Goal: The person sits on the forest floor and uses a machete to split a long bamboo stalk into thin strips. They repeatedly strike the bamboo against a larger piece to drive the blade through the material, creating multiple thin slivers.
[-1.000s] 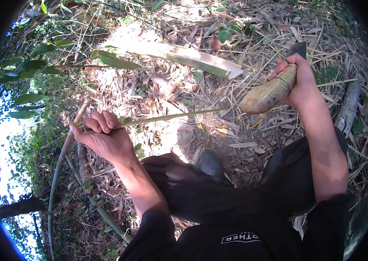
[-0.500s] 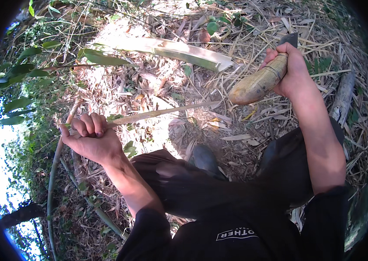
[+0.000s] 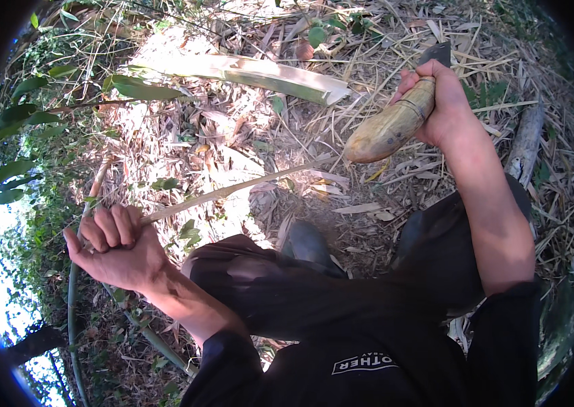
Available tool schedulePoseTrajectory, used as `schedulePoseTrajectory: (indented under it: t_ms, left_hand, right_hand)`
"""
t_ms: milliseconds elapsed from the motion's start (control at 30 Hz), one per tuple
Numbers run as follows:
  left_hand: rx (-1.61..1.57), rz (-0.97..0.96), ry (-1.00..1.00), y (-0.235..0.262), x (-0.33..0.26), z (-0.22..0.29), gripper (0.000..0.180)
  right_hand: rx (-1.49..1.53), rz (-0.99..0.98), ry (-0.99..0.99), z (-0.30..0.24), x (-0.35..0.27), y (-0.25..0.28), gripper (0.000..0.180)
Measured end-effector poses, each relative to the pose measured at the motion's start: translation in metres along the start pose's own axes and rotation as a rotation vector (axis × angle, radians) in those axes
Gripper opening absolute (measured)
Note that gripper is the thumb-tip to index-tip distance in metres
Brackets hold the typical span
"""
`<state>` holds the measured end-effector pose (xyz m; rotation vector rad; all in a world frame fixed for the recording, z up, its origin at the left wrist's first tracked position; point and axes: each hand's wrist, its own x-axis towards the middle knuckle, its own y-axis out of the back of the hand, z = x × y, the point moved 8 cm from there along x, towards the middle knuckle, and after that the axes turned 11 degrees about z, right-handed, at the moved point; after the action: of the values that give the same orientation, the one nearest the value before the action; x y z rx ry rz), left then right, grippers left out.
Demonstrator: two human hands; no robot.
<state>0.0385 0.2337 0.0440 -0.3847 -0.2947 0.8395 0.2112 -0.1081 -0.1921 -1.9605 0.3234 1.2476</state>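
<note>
My left hand (image 3: 123, 252) is closed around one end of a thin, pale bamboo strip (image 3: 222, 192), knuckles upward. From there the strip slants up to the right, and its far end lies by the rounded butt of a knife handle. My right hand (image 3: 446, 105) grips this knife by its thick, yellowish-brown wooden handle (image 3: 390, 129), dark rings around it. Beyond my fist a short stretch of dark blade (image 3: 438, 54) points away from me. Whether the strip's far end touches the handle, I cannot tell.
A split bamboo length (image 3: 277, 76) lies on the leaf-littered ground ahead. Green poles (image 3: 159, 342) and leafy branches (image 3: 26, 119) stand at the left. A grey log (image 3: 526, 146) lies at the right. My boots (image 3: 311, 243) are below the strip.
My left hand has come down and to the left with its end of the strip. My right hand still grips the knife, and the whole view has shifted slightly.
</note>
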Motion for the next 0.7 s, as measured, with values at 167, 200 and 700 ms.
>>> schedulePoseTrajectory:
  t_ms: [167, 200, 700]
  left_hand:
    - [0.051, 0.088, 0.041, 0.011, 0.001, -0.011, 0.053]
    - [0.086, 0.103, 0.033, 0.011, 0.003, -0.011, 0.052]
    - [0.000, 0.081, 0.026, 0.026, 0.005, -0.012, 0.046]
  right_hand:
    - [-0.109, 0.007, 0.043, 0.008, 0.002, -0.001, 0.016]
    - [-0.133, -0.014, 0.048, 0.010, 0.001, -0.003, 0.016]
    - [-1.568, 0.213, 0.568, 0.106, 0.017, 0.027, 0.035]
